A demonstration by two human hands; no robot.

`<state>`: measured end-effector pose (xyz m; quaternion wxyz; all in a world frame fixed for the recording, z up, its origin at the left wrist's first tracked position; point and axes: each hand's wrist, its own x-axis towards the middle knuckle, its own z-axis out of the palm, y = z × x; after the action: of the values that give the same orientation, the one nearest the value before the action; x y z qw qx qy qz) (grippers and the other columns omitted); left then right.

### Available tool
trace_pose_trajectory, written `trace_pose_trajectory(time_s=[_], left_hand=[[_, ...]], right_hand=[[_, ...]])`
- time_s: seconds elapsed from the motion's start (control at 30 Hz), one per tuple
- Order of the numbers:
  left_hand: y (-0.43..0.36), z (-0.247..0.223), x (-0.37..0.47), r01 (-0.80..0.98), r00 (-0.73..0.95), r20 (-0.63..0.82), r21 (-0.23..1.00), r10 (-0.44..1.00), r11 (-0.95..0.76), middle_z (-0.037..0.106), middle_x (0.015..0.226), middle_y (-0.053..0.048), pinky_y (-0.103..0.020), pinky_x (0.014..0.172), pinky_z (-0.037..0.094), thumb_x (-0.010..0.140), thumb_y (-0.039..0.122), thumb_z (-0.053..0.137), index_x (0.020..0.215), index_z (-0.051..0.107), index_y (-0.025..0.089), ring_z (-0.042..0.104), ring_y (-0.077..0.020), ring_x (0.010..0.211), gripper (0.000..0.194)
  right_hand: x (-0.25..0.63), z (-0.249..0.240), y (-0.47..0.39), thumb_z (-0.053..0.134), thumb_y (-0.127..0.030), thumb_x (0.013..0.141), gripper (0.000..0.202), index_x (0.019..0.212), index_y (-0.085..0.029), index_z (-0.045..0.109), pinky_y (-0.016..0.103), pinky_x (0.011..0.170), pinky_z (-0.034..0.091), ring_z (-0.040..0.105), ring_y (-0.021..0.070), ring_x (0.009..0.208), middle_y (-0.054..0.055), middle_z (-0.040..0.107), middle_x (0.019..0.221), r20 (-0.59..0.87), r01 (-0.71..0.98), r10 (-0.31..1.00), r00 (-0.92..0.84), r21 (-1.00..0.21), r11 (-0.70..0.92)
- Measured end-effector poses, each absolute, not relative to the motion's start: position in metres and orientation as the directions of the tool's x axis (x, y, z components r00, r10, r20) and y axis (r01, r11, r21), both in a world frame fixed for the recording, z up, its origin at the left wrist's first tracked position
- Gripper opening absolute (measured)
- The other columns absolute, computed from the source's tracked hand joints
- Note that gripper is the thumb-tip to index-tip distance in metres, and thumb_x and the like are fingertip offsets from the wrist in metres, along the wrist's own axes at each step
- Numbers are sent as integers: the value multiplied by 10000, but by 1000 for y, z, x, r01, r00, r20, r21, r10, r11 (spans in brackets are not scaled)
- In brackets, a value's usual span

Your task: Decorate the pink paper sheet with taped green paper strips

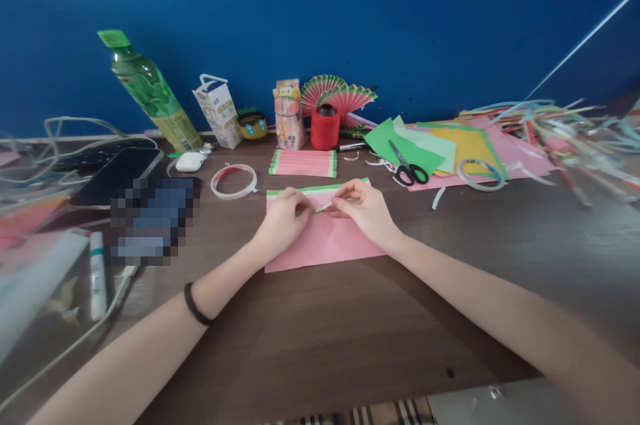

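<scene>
A sheet of pink paper (325,245) with a green band (325,188) along its far edge lies flat on the desk. My left hand (281,224) rests over the sheet's left part, its fingers curled together; what is between them is hidden. From the right, my right hand (369,213) pinches a thin white strip (323,207), probably tape or its backing, near the green band. The strip's other end reaches toward my left fingertips. Just beyond the sheet lies a pleated pink paper piece (303,163) with green ends.
Tape rolls lie at left (234,182) and right (481,174). Black-handled scissors (409,165) rest on coloured paper sheets (475,145). Behind stand a green bottle (155,95), a carton (219,112), a red roll (325,128) and paper fans (345,102). A phone (155,218) with a cable lies left.
</scene>
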<state>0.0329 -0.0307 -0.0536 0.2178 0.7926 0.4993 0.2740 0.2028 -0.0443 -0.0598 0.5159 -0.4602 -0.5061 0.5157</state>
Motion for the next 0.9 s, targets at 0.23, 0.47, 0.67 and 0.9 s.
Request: trace_pose_trajectory(time_s=[0.23,0.47,0.67,0.9], left_hand=[[-30,-56,33,673,349,217,619,912,-405,542,828,-47,-321,775,450,764,126,479,703,580,145,529,-161,792,120],[-30,-55,33,675,347,213,619,913,-401,539,816,-43,-327,776,451,764,125,477,695,574,153,527,-162,788,122],[-30,-56,33,676,350,222,613,910,-409,539,815,-42,-324,775,448,761,120,480,694,572,154,525,-160,782,119],[-30,-55,34,670,347,216,624,913,-402,541,821,-44,-329,775,450,757,115,480,682,570,155,526,-162,787,124]], right_hand=[[203,-57,-44,685,-275,633,220,706,-184,498,367,683,578,662,173,675,-25,584,650,33,-102,999,-36,-994,30],[203,-57,-45,682,-277,638,215,708,-188,499,370,704,575,664,169,676,-28,588,651,34,-100,998,-50,-995,29],[202,-56,-46,677,-269,644,207,703,-188,496,362,697,577,665,168,670,-28,590,641,30,-91,998,-52,-996,25],[201,-56,-46,673,-286,655,211,714,-180,501,346,690,580,669,168,686,-19,601,641,44,-60,997,-56,-997,41]])
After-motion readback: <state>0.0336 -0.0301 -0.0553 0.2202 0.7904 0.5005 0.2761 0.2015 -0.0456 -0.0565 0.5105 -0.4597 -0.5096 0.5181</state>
